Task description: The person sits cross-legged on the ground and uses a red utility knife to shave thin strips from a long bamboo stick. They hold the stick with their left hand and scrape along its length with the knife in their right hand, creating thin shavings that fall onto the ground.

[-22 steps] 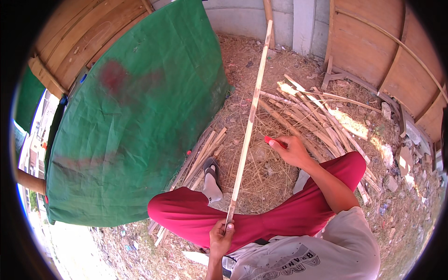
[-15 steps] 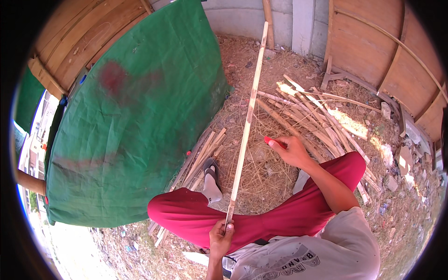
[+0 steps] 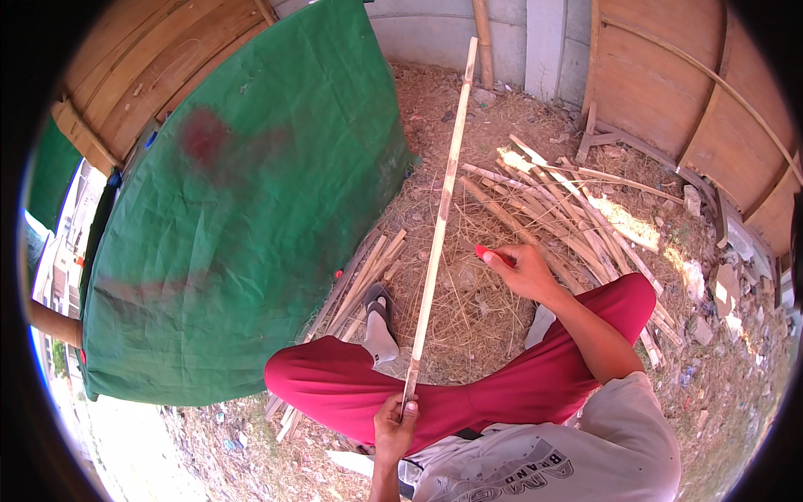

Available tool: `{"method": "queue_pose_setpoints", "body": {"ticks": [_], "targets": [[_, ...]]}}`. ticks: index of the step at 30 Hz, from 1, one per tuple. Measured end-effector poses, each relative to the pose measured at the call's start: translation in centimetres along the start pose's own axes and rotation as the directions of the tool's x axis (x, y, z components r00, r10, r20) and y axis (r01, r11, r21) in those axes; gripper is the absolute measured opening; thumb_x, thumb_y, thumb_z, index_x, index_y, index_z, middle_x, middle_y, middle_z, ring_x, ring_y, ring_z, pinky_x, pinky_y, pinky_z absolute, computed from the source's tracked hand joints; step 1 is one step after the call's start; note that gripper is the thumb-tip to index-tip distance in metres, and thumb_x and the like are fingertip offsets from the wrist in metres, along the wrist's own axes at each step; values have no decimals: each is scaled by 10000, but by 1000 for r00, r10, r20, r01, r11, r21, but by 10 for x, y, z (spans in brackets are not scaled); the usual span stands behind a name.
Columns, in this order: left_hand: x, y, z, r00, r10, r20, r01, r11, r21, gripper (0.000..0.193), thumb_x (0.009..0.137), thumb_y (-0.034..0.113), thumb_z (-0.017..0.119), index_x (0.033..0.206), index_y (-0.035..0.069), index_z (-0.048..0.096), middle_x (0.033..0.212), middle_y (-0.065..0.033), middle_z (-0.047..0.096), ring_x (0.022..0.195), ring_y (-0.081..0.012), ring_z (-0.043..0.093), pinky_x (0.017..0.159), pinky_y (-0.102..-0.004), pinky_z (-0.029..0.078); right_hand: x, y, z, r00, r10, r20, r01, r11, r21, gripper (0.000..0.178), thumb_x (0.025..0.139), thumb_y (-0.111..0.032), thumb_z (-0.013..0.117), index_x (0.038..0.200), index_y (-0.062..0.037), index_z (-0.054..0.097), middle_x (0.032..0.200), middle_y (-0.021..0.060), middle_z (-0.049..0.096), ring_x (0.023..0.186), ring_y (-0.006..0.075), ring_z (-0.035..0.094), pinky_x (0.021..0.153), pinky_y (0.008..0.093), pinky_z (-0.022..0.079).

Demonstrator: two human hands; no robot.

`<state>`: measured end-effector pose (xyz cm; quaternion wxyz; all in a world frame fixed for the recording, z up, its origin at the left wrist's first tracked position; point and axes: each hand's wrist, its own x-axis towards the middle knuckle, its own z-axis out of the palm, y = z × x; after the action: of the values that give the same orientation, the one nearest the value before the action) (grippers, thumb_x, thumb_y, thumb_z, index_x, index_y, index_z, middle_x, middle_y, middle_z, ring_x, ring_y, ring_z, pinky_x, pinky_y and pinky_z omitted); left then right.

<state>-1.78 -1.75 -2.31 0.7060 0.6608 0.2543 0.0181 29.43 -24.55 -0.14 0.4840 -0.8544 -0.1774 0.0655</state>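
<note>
My left hand (image 3: 395, 425) is closed round the lower end of a long pale bamboo strip (image 3: 437, 243), near my lap. The strip slants up and away from me, with its far end near the wall. To the right of it, my right hand (image 3: 523, 272) grips a small red-handled tool (image 3: 495, 256). Its working end points left toward the strip, apart from it, and is too faint to make out. Below my hands are my bent legs in dark red trousers (image 3: 502, 400).
A heap of split strips (image 3: 569, 209) lies ahead to the right; more strips (image 3: 368, 280) lie by my left foot. Dry shavings (image 3: 468, 305) cover the ground between my feet. A green tarp (image 3: 242, 217) hangs at left. Wooden panels (image 3: 669, 84) and a grey wall (image 3: 427, 38) stand beyond.
The far end of the bamboo strip has tipped slightly to the left. Both hands keep their hold and have hardly moved.
</note>
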Motion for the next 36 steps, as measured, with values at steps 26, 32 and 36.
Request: {"method": "queue_pose_setpoints", "body": {"ticks": [26, 32, 36], "targets": [[-26, 9, -2, 948, 106, -299, 46, 886, 461, 339, 995, 258, 665, 1200, -10, 694, 656, 39, 493, 571, -40, 388, 493, -259, 315, -20, -46, 80, 929, -321, 181, 325, 946, 12, 431, 964, -462, 618, 956, -61, 775, 671, 154, 680, 576, 334, 664, 559, 424, 525], [-23, -7, -4, 963, 80, -258, 6, 948, 317, 309, 1037, 220, 591, 1191, -28, 690, 661, 40, 484, 599, -31, 387, 511, -247, 326, -23, -31, 88, 910, -374, 180, 375, 927, 29, 421, 963, -456, 623, 969, -67, 782, 653, 140, 675, 561, 314, 661, 542, 413, 518], [-22, 1, 0, 969, -1, -246, 62, 969, 241, 301, 1053, 211, 562, 1136, -40, 706, 667, 54, 483, 594, -27, 390, 519, -236, 326, -24, -25, 87, 884, -424, 196, 432, 902, 2, 372, 935, -379, 695, 983, -19, 773, 724, 151, 708, 543, 273, 657, 520, 386, 508]]}}
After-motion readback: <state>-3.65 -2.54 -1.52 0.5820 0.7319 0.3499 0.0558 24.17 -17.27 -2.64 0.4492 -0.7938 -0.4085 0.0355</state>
